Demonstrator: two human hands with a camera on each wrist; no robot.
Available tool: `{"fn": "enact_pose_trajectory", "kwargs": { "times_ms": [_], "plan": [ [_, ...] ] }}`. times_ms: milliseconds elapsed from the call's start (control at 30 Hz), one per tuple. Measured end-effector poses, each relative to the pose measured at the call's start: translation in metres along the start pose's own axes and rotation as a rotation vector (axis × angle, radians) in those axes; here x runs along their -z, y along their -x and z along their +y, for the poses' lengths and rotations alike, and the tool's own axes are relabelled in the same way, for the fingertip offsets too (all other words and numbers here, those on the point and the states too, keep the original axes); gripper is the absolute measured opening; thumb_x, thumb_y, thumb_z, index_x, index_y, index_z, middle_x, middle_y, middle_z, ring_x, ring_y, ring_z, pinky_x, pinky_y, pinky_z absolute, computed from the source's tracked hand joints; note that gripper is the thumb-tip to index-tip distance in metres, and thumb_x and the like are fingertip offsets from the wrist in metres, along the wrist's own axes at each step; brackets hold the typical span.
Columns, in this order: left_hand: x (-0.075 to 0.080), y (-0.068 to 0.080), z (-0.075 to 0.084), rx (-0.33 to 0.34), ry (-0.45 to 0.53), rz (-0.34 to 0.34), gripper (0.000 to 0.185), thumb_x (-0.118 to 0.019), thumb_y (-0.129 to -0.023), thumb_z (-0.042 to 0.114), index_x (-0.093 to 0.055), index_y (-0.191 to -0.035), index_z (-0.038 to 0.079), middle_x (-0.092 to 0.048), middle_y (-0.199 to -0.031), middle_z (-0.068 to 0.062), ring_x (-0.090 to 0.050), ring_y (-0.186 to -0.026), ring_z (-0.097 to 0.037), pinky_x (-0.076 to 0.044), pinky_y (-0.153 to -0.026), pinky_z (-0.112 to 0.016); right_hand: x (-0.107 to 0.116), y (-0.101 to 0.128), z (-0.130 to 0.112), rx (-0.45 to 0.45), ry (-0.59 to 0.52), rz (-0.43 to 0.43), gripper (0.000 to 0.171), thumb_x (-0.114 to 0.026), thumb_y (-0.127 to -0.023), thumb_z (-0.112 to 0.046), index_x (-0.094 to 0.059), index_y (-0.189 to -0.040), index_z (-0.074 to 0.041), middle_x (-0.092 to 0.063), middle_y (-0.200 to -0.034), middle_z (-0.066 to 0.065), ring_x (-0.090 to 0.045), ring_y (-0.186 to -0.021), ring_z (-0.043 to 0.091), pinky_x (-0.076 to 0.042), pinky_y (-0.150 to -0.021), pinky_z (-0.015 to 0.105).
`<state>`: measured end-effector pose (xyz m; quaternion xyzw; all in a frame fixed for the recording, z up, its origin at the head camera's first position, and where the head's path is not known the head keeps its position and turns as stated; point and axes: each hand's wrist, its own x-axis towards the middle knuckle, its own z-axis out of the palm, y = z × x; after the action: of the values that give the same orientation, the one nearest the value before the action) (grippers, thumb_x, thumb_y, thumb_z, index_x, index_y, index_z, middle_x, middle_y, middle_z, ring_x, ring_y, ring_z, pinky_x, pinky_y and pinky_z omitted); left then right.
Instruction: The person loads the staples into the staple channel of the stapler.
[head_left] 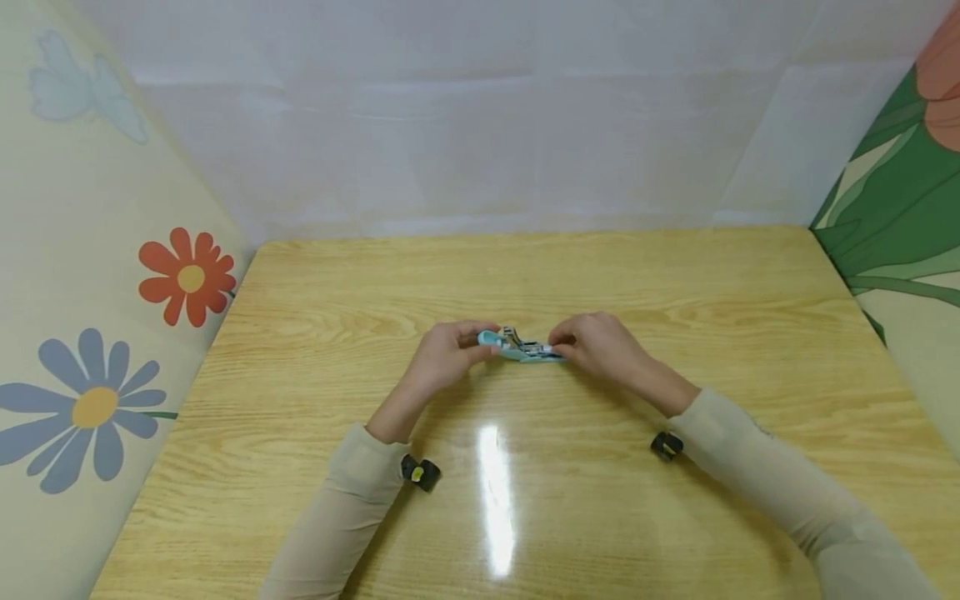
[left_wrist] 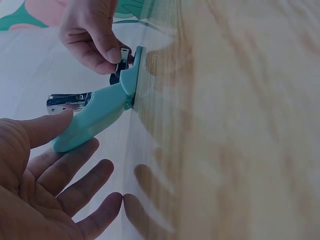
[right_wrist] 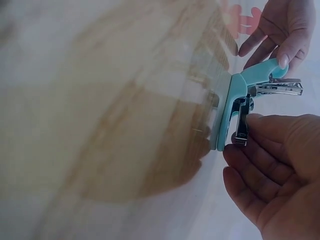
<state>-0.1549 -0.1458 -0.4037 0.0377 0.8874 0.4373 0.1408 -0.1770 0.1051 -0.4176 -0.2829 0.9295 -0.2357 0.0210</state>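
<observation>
A teal stapler (head_left: 521,347) lies on the wooden table (head_left: 525,267), swung open, with its metal staple rail (right_wrist: 277,87) showing. My left hand (head_left: 472,343) pinches the tip of the teal top arm (left_wrist: 97,112) between thumb and fingers. My right hand (head_left: 573,342) pinches the metal part (right_wrist: 241,125) at the other end, thumb on top. In the left wrist view the stapler's flat teal base (left_wrist: 134,75) rests against the tabletop. The right wrist view shows the same base (right_wrist: 226,117) on the wood, the left hand (right_wrist: 280,55) touching the arm's tip.
Pale walls with flower prints close in the table on the left (head_left: 187,279) and right (head_left: 900,192), a plain white wall at the back. Small black cameras sit at both wrists (head_left: 420,472) (head_left: 666,446). A light glare streak (head_left: 497,500) shows on the wood.
</observation>
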Motion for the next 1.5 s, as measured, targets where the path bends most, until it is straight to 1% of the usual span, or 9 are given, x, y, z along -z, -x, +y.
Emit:
{"fn": "enact_pose_trajectory", "kwargs": {
  "times_ms": [467, 600, 700, 767, 867, 1100, 1233, 1433, 1500],
  "plan": [
    [0.004, -0.001, -0.006, -0.015, 0.027, -0.03, 0.038, -0.073, -0.089, 0.025, -0.066, -0.126, 0.024, -0.071, -0.121, -0.004, -0.066, -0.114, -0.022, -0.055, -0.091, -0.039, 0.005, 0.007, 0.015, -0.034, -0.051, 0.004, 0.01, -0.073, -0.088, -0.019, -0.076, -0.095, -0.013, -0.077, -0.095, 0.002, -0.071, -0.085, 0.015, -0.058, -0.08, 0.033],
    [0.005, -0.002, -0.006, -0.025, 0.019, -0.026, 0.038, -0.071, -0.09, 0.024, -0.066, -0.128, 0.022, -0.071, -0.121, -0.005, -0.068, -0.109, -0.019, -0.057, -0.083, -0.031, 0.006, 0.007, 0.016, -0.04, -0.065, 0.011, 0.009, -0.075, -0.087, -0.018, -0.076, -0.095, -0.014, -0.077, -0.093, 0.002, -0.071, -0.084, 0.015, -0.058, -0.079, 0.034],
    [0.005, -0.001, -0.004, -0.048, -0.025, -0.017, 0.039, -0.07, -0.091, 0.024, -0.065, -0.13, 0.022, -0.069, -0.125, -0.005, -0.066, -0.078, -0.012, -0.05, -0.061, -0.022, 0.006, 0.006, 0.017, -0.035, -0.072, 0.011, 0.009, -0.075, -0.086, -0.018, -0.076, -0.094, -0.014, -0.077, -0.093, 0.002, -0.071, -0.084, 0.015, -0.058, -0.08, 0.033],
    [0.004, 0.0, -0.001, -0.069, -0.07, -0.009, 0.04, -0.068, -0.093, 0.025, -0.063, -0.132, 0.022, -0.066, -0.131, -0.006, -0.049, -0.056, -0.009, -0.038, -0.05, -0.02, 0.005, 0.006, 0.017, -0.038, -0.078, 0.009, 0.009, -0.075, -0.086, -0.017, -0.076, -0.094, -0.013, -0.077, -0.093, 0.002, -0.071, -0.084, 0.015, -0.058, -0.08, 0.033],
    [0.002, 0.001, 0.005, -0.114, -0.136, 0.004, 0.042, -0.067, -0.093, 0.028, -0.061, -0.134, 0.023, -0.062, -0.136, -0.008, -0.023, -0.044, -0.009, -0.028, -0.042, -0.02, 0.005, 0.006, 0.017, -0.053, -0.076, 0.005, 0.01, -0.074, -0.087, -0.017, -0.076, -0.096, -0.013, -0.077, -0.094, 0.002, -0.072, -0.084, 0.015, -0.058, -0.079, 0.033],
    [-0.006, -0.005, 0.022, -0.198, -0.242, 0.045, 0.043, -0.069, -0.091, 0.032, -0.063, -0.132, 0.019, -0.074, -0.089, -0.016, -0.019, -0.04, -0.007, -0.028, -0.041, -0.02, 0.004, 0.005, 0.016, -0.052, -0.072, 0.003, 0.01, -0.073, -0.089, -0.018, -0.077, -0.097, -0.013, -0.077, -0.095, 0.002, -0.072, -0.085, 0.014, -0.058, -0.078, 0.032],
    [-0.013, -0.01, 0.03, -0.238, -0.282, 0.067, 0.042, -0.072, -0.089, 0.033, -0.066, -0.127, 0.018, -0.076, -0.092, -0.013, -0.02, -0.04, -0.006, -0.028, -0.042, -0.02, 0.004, 0.005, 0.016, -0.042, -0.077, -0.001, 0.01, -0.072, -0.09, -0.018, -0.077, -0.097, -0.014, -0.077, -0.096, 0.001, -0.072, -0.087, 0.015, -0.058, -0.079, 0.033],
    [-0.028, -0.014, 0.036, -0.313, -0.331, 0.096, 0.04, -0.073, -0.087, 0.032, -0.068, -0.124, 0.016, -0.058, -0.052, -0.011, -0.017, -0.04, -0.005, -0.024, -0.041, -0.017, 0.004, 0.005, 0.015, -0.043, -0.094, -0.017, 0.013, -0.072, -0.089, -0.017, -0.076, -0.099, -0.01, -0.077, -0.096, 0.004, -0.073, -0.085, 0.015, -0.059, -0.078, 0.032],
    [-0.033, -0.016, 0.038, -0.341, -0.367, 0.11, 0.04, -0.074, -0.087, 0.031, -0.069, -0.123, 0.016, -0.059, -0.053, -0.011, -0.017, -0.042, -0.005, -0.024, -0.042, -0.017, 0.003, 0.005, 0.015, -0.045, -0.093, -0.022, 0.015, -0.072, -0.089, -0.017, -0.076, -0.101, -0.009, -0.077, -0.096, 0.005, -0.073, -0.085, 0.016, -0.059, -0.077, 0.032]
  ]
}}
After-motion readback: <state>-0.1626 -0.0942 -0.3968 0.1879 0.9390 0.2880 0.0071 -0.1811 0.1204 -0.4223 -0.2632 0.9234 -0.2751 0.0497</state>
